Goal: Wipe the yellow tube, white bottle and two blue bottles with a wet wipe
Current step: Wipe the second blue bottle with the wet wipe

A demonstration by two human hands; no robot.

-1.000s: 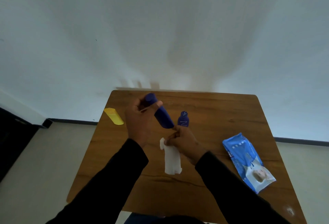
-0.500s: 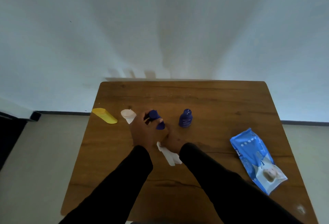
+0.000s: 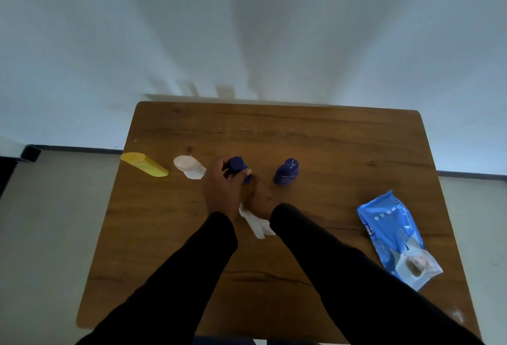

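My left hand (image 3: 222, 188) grips a dark blue bottle (image 3: 238, 167) that stands on the wooden table (image 3: 329, 147), fingers curled round its body. My right hand (image 3: 260, 196) sits just right of it and holds a white wet wipe (image 3: 256, 222), which trails back towards me on the table. The second blue bottle (image 3: 286, 172) stands upright to the right, apart from both hands. To the left are the white bottle (image 3: 189, 167) and, further left at the table's edge, the yellow tube (image 3: 144, 164).
A blue pack of wet wipes (image 3: 397, 240) lies flat near the table's right edge. A white wall rises behind the table. Pale floor shows on both sides, and a dark object sits at the far left.
The blue bottle came down from a raised, tilted hold to stand on the table, still in my left hand. My right hand and the wipe dropped to the table beside it.
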